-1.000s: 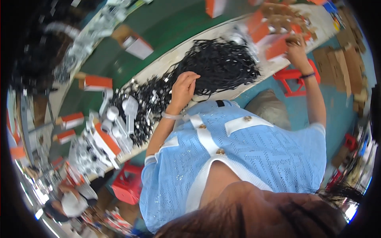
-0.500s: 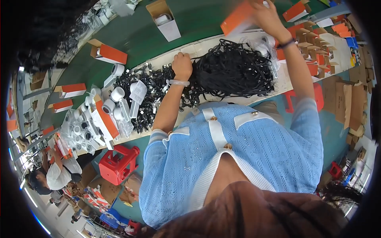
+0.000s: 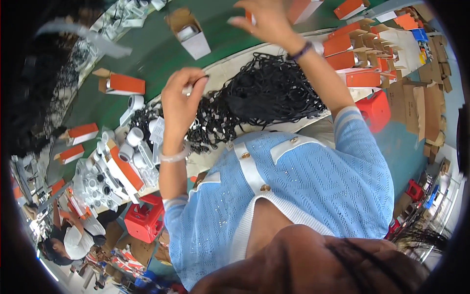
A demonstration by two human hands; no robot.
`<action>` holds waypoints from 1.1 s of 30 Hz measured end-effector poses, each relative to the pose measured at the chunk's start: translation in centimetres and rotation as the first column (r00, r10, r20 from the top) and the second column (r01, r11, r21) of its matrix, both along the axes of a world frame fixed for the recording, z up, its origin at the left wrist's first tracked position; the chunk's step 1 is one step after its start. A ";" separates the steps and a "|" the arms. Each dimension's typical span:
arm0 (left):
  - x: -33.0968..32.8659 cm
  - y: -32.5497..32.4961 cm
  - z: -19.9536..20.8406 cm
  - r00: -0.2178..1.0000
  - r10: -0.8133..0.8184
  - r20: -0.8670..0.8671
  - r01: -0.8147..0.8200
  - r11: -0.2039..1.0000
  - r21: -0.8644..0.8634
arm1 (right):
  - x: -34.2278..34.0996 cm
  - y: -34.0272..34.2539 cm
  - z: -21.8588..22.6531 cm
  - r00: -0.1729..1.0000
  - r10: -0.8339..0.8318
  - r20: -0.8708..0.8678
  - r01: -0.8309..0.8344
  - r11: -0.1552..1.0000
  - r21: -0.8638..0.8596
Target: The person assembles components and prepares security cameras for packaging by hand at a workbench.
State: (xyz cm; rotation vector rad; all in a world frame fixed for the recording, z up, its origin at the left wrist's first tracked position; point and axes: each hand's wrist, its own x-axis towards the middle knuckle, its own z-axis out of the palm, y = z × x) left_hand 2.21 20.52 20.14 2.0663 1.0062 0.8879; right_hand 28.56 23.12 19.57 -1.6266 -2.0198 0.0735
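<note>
My left hand [image 3: 182, 100] is raised over the left end of a heap of black cables [image 3: 274, 93]. Thumb and forefinger press together there, with a small dark tip at them that I cannot make out. Farther away, my right hand [image 3: 267, 22] reaches over the green belt [image 3: 223, 41] with thumb and fingers apart, holding nothing I can see. Behind it are a bit of orange and an orange-and-white box [image 3: 304, 9] at the upper edge. An open carton [image 3: 188, 34] with a white item inside stands on the belt between the hands.
White handheld devices [image 3: 100, 183], some in clear bags, lie left of the cables. Orange boxes [image 3: 126, 84] stand along the belt; several open ones [image 3: 342, 61] crowd the right. Red stools [image 3: 144, 218] stand below the bench. A person [image 3: 81, 240] works at lower left.
My right hand has let go of the orange-and-white box and moved left. My left hand has lifted from the cables and moved left, its fingers now pinched. The view has shifted somewhat.
</note>
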 end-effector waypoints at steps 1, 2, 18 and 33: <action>1.0 -0.1 1.6 0.986 -0.120 0.113 0.131 0.987 -0.095 | -1.3 -1.5 -1.6 0.927 0.154 -0.341 -0.192 0.978 -0.080; 1.6 0.1 2.5 0.965 -0.187 0.185 0.206 0.975 -0.089 | -3.5 -2.7 -2.9 0.780 0.369 -0.506 -0.417 0.909 0.020; -3.4 -3.1 0.2 0.976 -0.109 0.191 0.193 0.840 -0.507 | -8.4 -11.4 4.9 0.734 0.424 -0.531 -0.560 0.820 -0.117; -4.1 -3.1 -0.7 0.979 -0.069 0.192 0.128 0.940 -0.315 | -7.4 -4.6 1.8 0.625 0.536 -0.568 -0.588 0.802 0.109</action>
